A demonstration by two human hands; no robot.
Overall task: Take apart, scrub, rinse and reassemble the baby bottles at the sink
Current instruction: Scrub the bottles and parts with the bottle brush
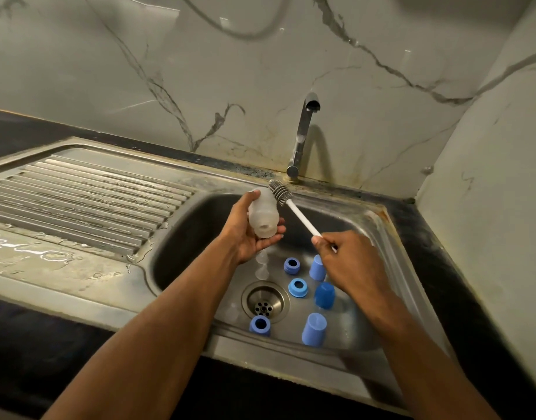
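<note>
My left hand (248, 234) holds a clear, capless baby bottle (262, 212) over the sink basin, its open mouth turned toward me. My right hand (347, 259) grips the white handle of a bottle brush (294, 207). The brush's grey bristle head lies against the outside of the bottle's far end. On the basin floor lie three blue collar rings (291, 266) (298, 287) (260, 326) and three blue caps (317, 268) (324, 295) (314, 329). A clear teat (262, 265) lies below my left hand, hard to make out.
The steel sink (390, 268) has a round drain (265, 301) near the middle of its floor. A chrome tap (303, 134) stands behind the basin, with no water running. A wet ribbed drainboard (88, 192) stretches left. Marble walls close in behind and on the right.
</note>
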